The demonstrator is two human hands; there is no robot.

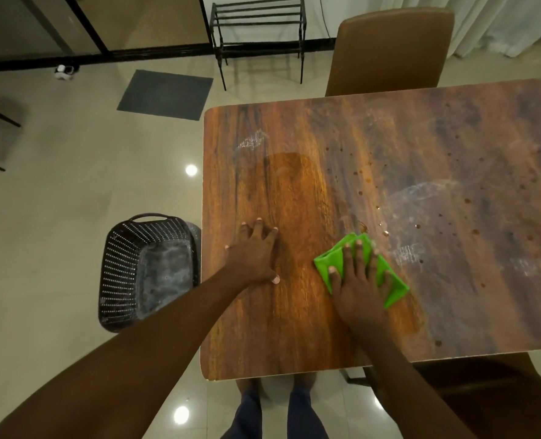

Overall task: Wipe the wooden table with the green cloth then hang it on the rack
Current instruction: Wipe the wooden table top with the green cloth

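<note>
The wooden table (294, 147) fills the right half of the view. Its left part looks darker and clean; its right part is hazy with smears and brown droplets. A folded green cloth (329, 261) lies on the table near the front edge. My right hand (361, 280) presses flat on the cloth with fingers spread. Flat on the bare wood to the left of the cloth rests my left hand (255, 251), holding nothing. A black metal rack (258, 23) stands on the floor beyond the table's far left corner.
A dark perforated plastic basket (148, 267) sits on the tiled floor against the table's left edge. A brown chair (392, 49) stands at the far side, another chair (500, 397) at the near right. A grey mat (166, 93) lies in front of the rack.
</note>
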